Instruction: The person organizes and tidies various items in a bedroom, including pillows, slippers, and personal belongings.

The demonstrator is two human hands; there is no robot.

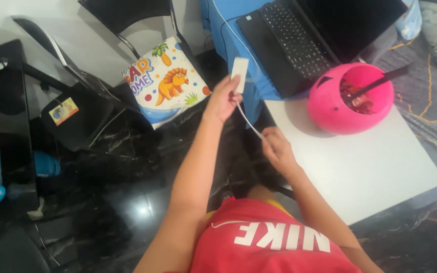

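Observation:
My left hand (pixel 223 99) is raised and grips a small white rectangular adapter (pixel 239 72) by its lower end. A thin white cable (pixel 246 120) runs down from the adapter to my right hand (pixel 276 148), which pinches the cable near the corner of the white table (pixel 375 167). Another white cable (pixel 228 25) rises from the adapter across the blue surface beside the black laptop (pixel 299 40). I wear a red shirt (pixel 269 242).
A pink bowl (pixel 330 108) with food and a dark utensil stands on the white table. A cartoon dinosaur cushion (pixel 168 83) leans by black chairs (pixel 82 111). The floor is dark glossy marble. A patterned rug (pixel 431 101) lies at right.

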